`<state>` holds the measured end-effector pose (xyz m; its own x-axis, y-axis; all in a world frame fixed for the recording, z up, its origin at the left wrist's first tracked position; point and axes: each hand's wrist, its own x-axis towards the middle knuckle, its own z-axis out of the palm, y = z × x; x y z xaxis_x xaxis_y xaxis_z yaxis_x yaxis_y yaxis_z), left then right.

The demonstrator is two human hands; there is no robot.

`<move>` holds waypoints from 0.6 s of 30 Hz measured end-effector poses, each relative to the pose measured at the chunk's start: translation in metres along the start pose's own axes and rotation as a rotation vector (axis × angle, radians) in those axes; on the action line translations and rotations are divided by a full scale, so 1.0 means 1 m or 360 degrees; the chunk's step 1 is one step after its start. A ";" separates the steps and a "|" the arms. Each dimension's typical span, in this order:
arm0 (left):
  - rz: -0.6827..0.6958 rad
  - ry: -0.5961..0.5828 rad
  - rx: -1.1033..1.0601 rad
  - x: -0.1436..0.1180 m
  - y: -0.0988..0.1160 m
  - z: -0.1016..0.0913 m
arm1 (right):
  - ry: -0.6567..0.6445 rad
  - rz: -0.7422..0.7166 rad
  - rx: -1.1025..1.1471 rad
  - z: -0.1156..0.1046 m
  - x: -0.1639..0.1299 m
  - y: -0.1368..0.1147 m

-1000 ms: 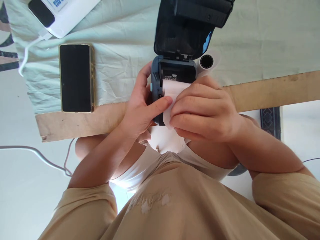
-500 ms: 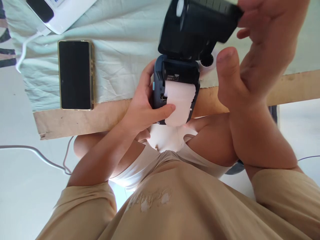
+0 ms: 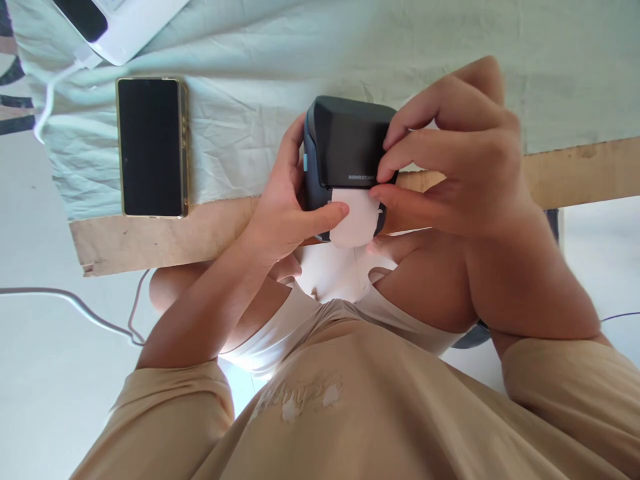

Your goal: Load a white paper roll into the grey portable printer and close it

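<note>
A dark label printer (image 3: 350, 137) with a black lid sits at the table's front edge, its lid folded down over the body. From under the lid's near edge a strip of white label paper (image 3: 353, 227) hangs out. My left hand (image 3: 285, 210) is wrapped around the printer's left side, its thumb pressing on the paper strip. At the printer's right, my right hand (image 3: 460, 157) grips the lid's edge, with the thumb and fingertips close together at its near right corner. The far side of the printer's right edge is hidden by those fingers.
A phone (image 3: 150, 147) in a clear case lies on the pale green cloth (image 3: 240, 113) to the left. Behind it is a white device (image 3: 133, 30) with a plugged-in cable (image 3: 49, 100). The table's bare wooden edge (image 3: 210, 230) runs along the front, above my legs.
The printer's lid has swung down from raised to lying over the paper roll compartment. My right hand has come down and inward with it. My left hand has kept its hold.
</note>
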<state>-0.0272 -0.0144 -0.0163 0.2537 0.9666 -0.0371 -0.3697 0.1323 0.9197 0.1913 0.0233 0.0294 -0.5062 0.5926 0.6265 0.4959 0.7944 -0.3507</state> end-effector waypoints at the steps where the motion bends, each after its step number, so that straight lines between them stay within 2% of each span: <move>1: -0.0008 -0.0005 0.0003 0.000 0.001 0.000 | -0.0016 0.0013 0.0021 0.000 0.000 0.000; 5: 0.0020 -0.0047 -0.0136 -0.001 0.003 0.005 | 0.0023 0.0000 -0.0008 0.002 0.000 -0.001; 8: 0.0042 0.0069 -0.0198 -0.002 0.005 0.013 | 0.0061 0.0057 -0.0078 0.002 0.000 -0.004; 15: -0.0158 0.0341 -0.0023 -0.003 0.017 0.026 | -0.0200 0.0153 0.0046 -0.005 0.002 -0.009; 18: -0.0104 0.0191 -0.0114 -0.002 0.016 0.022 | -0.0279 0.0189 0.0069 -0.006 0.004 -0.007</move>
<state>-0.0140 -0.0187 0.0066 0.1724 0.9741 -0.1462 -0.4197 0.2069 0.8838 0.1897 0.0189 0.0384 -0.5628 0.6935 0.4497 0.5303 0.7203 -0.4471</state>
